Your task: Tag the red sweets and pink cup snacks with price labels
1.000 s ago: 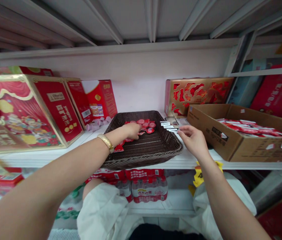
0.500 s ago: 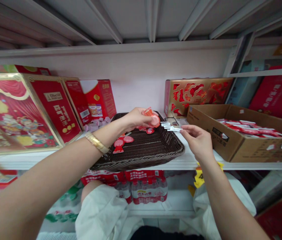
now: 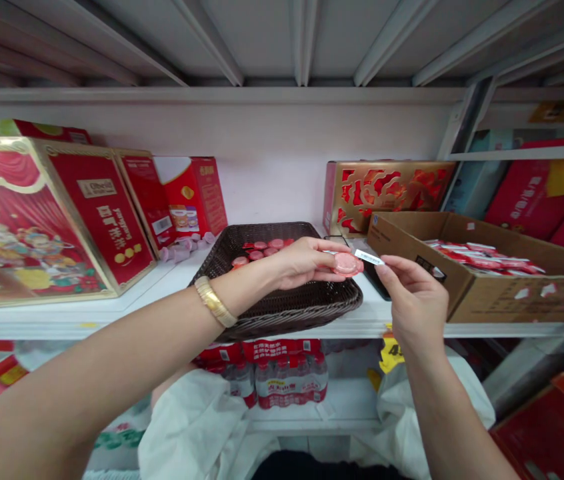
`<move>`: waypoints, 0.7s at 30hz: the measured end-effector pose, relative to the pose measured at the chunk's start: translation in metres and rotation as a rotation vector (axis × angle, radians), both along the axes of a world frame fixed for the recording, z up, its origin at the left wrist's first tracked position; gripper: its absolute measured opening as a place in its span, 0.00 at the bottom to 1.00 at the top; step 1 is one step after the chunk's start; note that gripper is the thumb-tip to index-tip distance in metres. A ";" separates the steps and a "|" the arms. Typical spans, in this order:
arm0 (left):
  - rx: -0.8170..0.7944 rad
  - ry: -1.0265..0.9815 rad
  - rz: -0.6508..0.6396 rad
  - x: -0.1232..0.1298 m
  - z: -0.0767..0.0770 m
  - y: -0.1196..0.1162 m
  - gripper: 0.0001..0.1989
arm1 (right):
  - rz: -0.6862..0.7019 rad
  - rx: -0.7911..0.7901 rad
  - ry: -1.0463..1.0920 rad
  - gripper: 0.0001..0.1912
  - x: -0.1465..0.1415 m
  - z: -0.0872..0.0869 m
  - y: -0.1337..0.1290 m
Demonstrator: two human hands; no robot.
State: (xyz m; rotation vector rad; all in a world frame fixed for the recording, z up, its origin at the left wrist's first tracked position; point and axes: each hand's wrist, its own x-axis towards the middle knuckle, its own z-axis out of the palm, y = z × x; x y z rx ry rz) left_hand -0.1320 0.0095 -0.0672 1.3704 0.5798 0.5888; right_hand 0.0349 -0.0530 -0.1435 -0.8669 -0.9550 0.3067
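My left hand (image 3: 307, 262), with a gold bracelet at the wrist, is closed on a round red-pink packet (image 3: 346, 265) over the right part of a dark woven basket (image 3: 282, 320). Between finger and thumb my right hand (image 3: 415, 293) pinches the end of a white strip with a barcode (image 3: 369, 257), just right of the packet. The strip's left end is close to the packet; whether they touch I cannot tell. Several red-pink packets (image 3: 261, 251) lie inside the basket, partly hidden by my left forearm.
An open cardboard box (image 3: 507, 303) with red packets stands at the right. Behind is a gold and red box (image 3: 387, 193). Red gift boxes (image 3: 107, 213) and small pale purple items (image 3: 182, 251) are at the left. A dark flat object (image 3: 376, 283) lies beside the basket. Bottled water (image 3: 289, 383) sits below.
My left hand has moved right and slightly down with a packet, uncovering more packets in the basket. My right hand has shifted slightly right, and the several strips near it have given way to one.
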 end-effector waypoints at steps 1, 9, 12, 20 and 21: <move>0.002 -0.003 -0.001 -0.002 -0.001 0.000 0.12 | -0.002 -0.014 -0.019 0.13 0.001 -0.004 0.002; 0.001 0.023 -0.058 -0.006 -0.004 -0.001 0.14 | -0.007 -0.044 -0.157 0.11 -0.004 -0.013 0.007; -0.011 0.000 -0.082 -0.006 -0.005 -0.003 0.15 | -0.028 -0.048 -0.224 0.11 -0.006 -0.011 0.006; 0.044 0.025 -0.031 -0.006 -0.005 -0.008 0.11 | -0.081 -0.006 -0.391 0.06 -0.011 -0.002 0.001; 0.059 0.025 -0.019 -0.006 -0.006 -0.007 0.11 | -0.085 -0.008 -0.391 0.06 -0.012 -0.001 0.000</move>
